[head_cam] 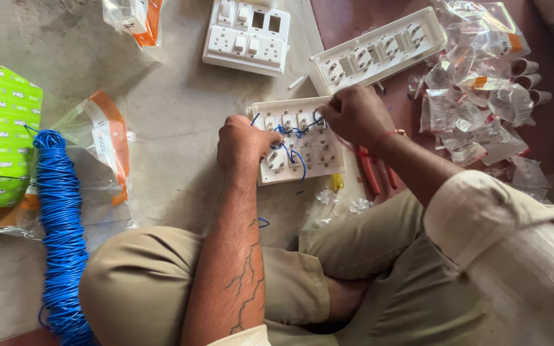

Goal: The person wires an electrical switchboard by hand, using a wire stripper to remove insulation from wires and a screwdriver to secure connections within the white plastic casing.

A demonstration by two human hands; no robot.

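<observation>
The switch plate (299, 144) lay face down on the floor before the crossed legs. Several short blue wires (288, 138) already linked its modules — others looked bare. The left hand (242, 144) was closed on one wire; the right hand (354, 115) pinched another at the top row.

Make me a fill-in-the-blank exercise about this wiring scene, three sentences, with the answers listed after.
1. Both hands, the left hand and the right hand, work on short wires of the colour ____ on the back of a white switch plate.
2. The big coil of wire lies on the person's ____ side.
3. The pliers beside the plate have handles of the colour ____.

Answers: blue; left; red
</observation>
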